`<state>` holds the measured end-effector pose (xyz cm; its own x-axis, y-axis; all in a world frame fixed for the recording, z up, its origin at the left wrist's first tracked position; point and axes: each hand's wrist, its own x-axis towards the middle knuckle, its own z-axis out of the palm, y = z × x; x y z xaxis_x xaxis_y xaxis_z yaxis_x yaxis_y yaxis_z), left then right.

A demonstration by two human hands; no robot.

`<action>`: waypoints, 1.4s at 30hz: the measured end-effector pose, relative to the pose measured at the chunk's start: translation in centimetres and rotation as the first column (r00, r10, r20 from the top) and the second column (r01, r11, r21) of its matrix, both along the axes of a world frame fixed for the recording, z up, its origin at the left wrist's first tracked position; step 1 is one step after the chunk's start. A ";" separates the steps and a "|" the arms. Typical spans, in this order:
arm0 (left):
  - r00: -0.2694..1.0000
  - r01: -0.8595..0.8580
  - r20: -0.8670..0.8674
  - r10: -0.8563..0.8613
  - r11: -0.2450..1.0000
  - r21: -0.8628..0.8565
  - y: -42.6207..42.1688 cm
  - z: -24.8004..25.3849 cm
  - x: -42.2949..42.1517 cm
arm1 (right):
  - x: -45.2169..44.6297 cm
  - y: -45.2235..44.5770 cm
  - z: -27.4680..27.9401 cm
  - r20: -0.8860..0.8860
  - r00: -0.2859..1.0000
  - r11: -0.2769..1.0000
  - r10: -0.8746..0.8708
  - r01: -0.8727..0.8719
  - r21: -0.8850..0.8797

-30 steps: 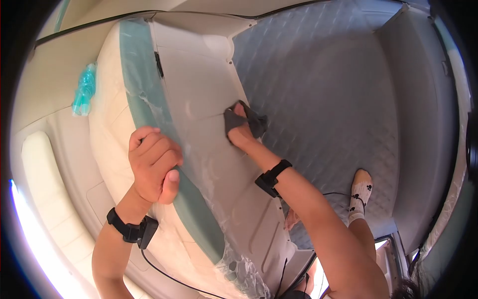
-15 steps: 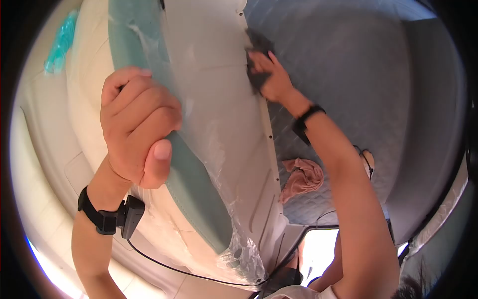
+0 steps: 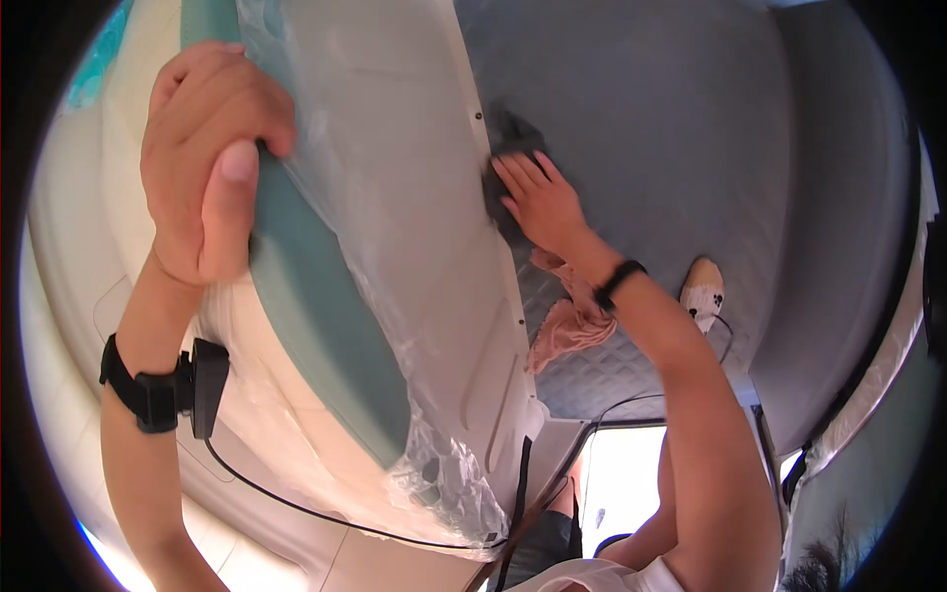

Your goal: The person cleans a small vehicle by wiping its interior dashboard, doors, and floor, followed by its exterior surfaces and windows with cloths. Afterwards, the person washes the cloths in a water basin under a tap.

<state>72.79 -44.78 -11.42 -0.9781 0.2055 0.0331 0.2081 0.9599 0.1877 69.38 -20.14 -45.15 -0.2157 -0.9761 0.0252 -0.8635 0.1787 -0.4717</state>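
My right hand (image 3: 545, 202) lies with fingers extended over a dark grey cloth (image 3: 508, 222), pressing it at the border between a pale panel (image 3: 414, 148) and the grey quilted surface (image 3: 671, 178). Close below that wrist is a crumpled pink cloth (image 3: 572, 331), partly hidden by the forearm. My left hand (image 3: 212, 163) is closed, its fingers curled in front of a cream and green padded piece (image 3: 326, 326). Whatever is inside that grip, if anything, is hidden.
Clear plastic film (image 3: 449, 493) covers part of the padded piece. A thin black cable (image 3: 296, 513) runs from the left wrist device (image 3: 205, 390). A foot in a patterned sock (image 3: 702, 294) rests on the quilted surface. Something turquoise (image 3: 97, 64) lies at far upper left.
The view has shifted, and the surroundings appear higher in it. My right hand has slid the dark cloth along the border towards me, nearer the pink cloth. My left hand stays closed.
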 end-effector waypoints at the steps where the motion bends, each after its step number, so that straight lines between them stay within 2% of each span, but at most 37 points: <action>1: 1.000 -0.001 0.012 0.001 1.000 -0.018 -0.1 0.2 0.0 | 1.1 -1.1 0.5 -0.001 1.000 1.000 -0.007 0.007 0.001; 3: 1.000 0.002 0.018 -0.001 0.999 -0.037 0.1 0.5 0.0 | 3.2 -2.3 1.3 0.244 0.935 0.965 -0.259 0.261 0.024; 4: 1.000 -0.016 0.020 0.017 0.998 -0.062 0.2 0.5 -0.1 | 4.9 -2.6 1.4 0.238 0.935 0.964 -0.262 0.266 0.016; 5: 0.999 -0.038 0.024 0.040 0.996 -0.080 0.3 0.5 0.1 | 7.7 -1.9 1.7 0.632 0.663 0.883 -0.401 0.464 0.074; 6: 0.999 -0.039 0.024 0.041 0.996 -0.076 0.3 0.8 0.2 | 10.1 -0.9 2.6 0.878 0.226 0.775 -0.422 0.592 0.220; 8: 0.998 -0.009 0.056 0.014 0.996 -0.087 0.0 1.3 0.1 | 12.3 1.3 7.5 0.945 0.155 0.814 -0.290 0.559 0.158; 9: 0.999 -0.003 0.053 0.007 0.997 -0.077 -0.1 1.4 0.1 | 12.1 1.9 11.3 0.949 0.195 0.875 -0.248 0.465 0.133; 10: 1.000 0.012 0.027 -0.010 0.996 -0.094 -0.5 1.4 0.1 | 12.1 2.2 15.0 0.971 0.235 0.871 -0.042 0.485 -0.080; 12: 0.999 0.029 0.016 -0.028 0.996 -0.088 -0.1 0.3 0.2 | 10.6 2.6 19.0 0.903 0.427 0.920 0.041 0.336 -0.201; 13: 0.999 0.024 0.027 -0.022 0.997 -0.080 -0.1 0.1 0.2 | 11.2 2.0 17.4 0.907 0.420 0.919 0.030 0.345 -0.191; 15: 0.999 0.027 0.047 -0.023 0.995 -0.091 -0.6 0.3 0.4 | 11.5 -0.9 10.0 0.914 0.403 0.861 -0.038 0.477 -0.174; 17: 0.997 -0.037 0.069 0.044 0.994 -0.104 -0.7 0.2 0.6 | 11.4 -0.8 2.5 0.919 0.328 0.872 -0.221 0.488 0.036; 18: 0.997 -0.021 0.071 0.029 0.994 -0.105 -0.7 0.0 0.4 | 11.8 -0.7 2.7 0.919 0.323 0.865 -0.225 0.501 0.036; 20: 1.000 0.004 0.030 -0.003 0.999 -0.046 -0.7 0.0 0.5 | 14.0 0.7 4.9 0.932 0.194 0.802 -0.306 0.580 0.143; 22: 0.999 0.036 0.022 -0.034 0.997 -0.062 -0.7 0.2 0.4 | 16.7 2.6 11.3 0.938 0.089 0.802 -0.335 0.549 0.235; 24: 0.997 0.070 0.021 -0.069 0.996 -0.061 -0.7 0.0 0.4 | 17.5 6.4 19.1 0.904 0.352 0.927 -0.241 0.360 0.107; 25: 0.998 0.049 0.032 -0.047 0.997 -0.058 -0.9 0.0 0.5 | 17.4 6.9 18.3 0.903 0.349 0.925 -0.253 0.361 0.119; 27: 0.998 0.027 0.060 -0.024 0.998 -0.049 -1.2 -0.1 0.7 | 17.7 7.3 15.1 0.919 0.379 0.945 -0.107 0.326 -0.025; 29: 0.997 0.031 0.071 -0.029 0.999 -0.037 -1.4 -0.1 1.0 | 17.0 6.1 8.9 0.930 0.168 0.873 -0.328 0.431 0.230; 31: 0.996 0.053 0.077 -0.050 0.998 -0.039 -1.5 -0.3 0.6 | 17.2 7.4 5.1 0.881 0.123 0.856 -0.457 0.332 0.397; 32: 0.997 0.074 0.021 -0.073 0.996 -0.041 -1.5 -0.6 0.6 | 18.5 8.0 4.9 0.883 0.118 0.857 -0.454 0.328 0.396; 34: 0.994 0.101 -0.033 -0.102 0.994 -0.048 -1.3 -0.5 0.7 | 21.8 10.1 6.9 0.851 0.317 0.869 -0.419 0.412 0.275; 36: 0.998 0.038 0.054 -0.034 0.996 -0.075 -1.4 -0.1 0.9 | 22.1 12.5 15.3 0.890 0.190 0.878 -0.415 0.339 0.337; 37: 0.998 0.049 0.050 -0.046 0.997 -0.065 -0.9 0.1 0.8 | 21.8 13.7 18.2 0.885 0.188 0.871 -0.426 0.351 0.344; 39: 0.999 0.012 0.043 -0.003 0.980 -0.200 0.5 0.6 0.3 | 21.1 15.6 21.8 0.904 0.176 0.914 -0.390 0.188 0.358; 40: 0.999 0.018 0.031 -0.013 0.980 -0.198 1.6 1.0 0.9 | 21.6 15.6 20.5 0.900 0.184 0.912 -0.394 0.201 0.358; 42: 0.997 -0.071 -0.042 0.058 0.896 -0.438 4.9 2.7 3.2 | 23.0 14.0 14.1 0.835 0.246 0.857 -0.492 0.306 0.415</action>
<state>75.96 -39.88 -8.75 -0.9897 0.1418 -0.0189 0.1418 0.9551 -0.2602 92.38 -6.11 -31.07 -0.3746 -0.7264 -0.5762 0.2759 0.5060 -0.8173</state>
